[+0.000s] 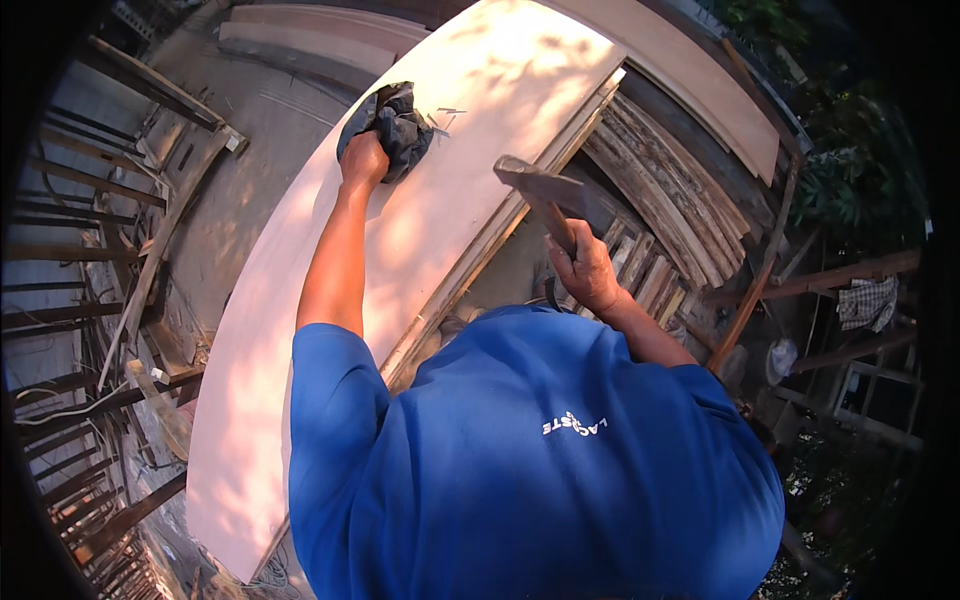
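Observation:
My left hand (362, 158) is closed on a crumpled dark bag (398, 130) lying on a long, pale wooden panel (270, 340) lit by dappled sun. A few loose nails (449, 112) lie just right of the bag. My right hand (585, 262) grips a hammer (538, 182) by its handle, with the head raised over the panel's right edge, where stacked board edges show. What, if anything, is inside the bag is hidden.
Rough curved boards (655, 180) and short timber pieces (645, 270) lie right of the panel, with a larger sheet (700, 80) beyond. A wooden framework (90, 200) fills the left side. A checked cloth (865, 302) hangs on rails at right, near dark foliage (840, 180).

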Available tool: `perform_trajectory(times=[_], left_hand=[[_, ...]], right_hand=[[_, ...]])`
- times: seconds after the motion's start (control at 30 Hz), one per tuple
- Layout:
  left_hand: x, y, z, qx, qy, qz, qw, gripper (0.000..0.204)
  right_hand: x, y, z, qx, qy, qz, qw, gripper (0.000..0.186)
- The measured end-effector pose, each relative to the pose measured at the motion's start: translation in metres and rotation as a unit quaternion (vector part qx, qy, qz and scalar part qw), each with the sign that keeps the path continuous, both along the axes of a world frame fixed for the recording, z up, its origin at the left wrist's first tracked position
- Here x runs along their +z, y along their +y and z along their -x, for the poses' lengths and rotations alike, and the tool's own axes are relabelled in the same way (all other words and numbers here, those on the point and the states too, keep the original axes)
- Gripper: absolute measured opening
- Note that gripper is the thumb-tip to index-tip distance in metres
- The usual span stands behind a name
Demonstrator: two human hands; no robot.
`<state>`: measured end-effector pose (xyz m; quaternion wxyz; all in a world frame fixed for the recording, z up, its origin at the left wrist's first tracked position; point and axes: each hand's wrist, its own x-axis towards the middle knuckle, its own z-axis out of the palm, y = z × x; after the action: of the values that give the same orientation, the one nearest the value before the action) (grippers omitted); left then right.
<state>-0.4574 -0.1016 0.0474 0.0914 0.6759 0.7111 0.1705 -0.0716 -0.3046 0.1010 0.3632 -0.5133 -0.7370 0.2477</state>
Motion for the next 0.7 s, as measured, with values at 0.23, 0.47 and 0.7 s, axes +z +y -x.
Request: perform_trajectory(times=[0.23,0.47,0.7], left_hand=[[0.030,-0.030,0.017,0.063,-0.164,-0.086,0.981,0.030],[0.007,-0.133,0.032,0.180,-0.686,-0.064,0.702,0.025],[-0.029,-0.231,0.009,0.235,-0.638,0.091,0.728,0.060]], right_hand=[[0.014,0.005,-0.009,0.017,-0.165,0.120,0.979,0.028],[-0.020,0.006,-0.018,0.081,-0.286,0.228,0.927,0.026],[0.007,0.027,-0.022,0.054,-0.253,0.286,0.923,0.029]])
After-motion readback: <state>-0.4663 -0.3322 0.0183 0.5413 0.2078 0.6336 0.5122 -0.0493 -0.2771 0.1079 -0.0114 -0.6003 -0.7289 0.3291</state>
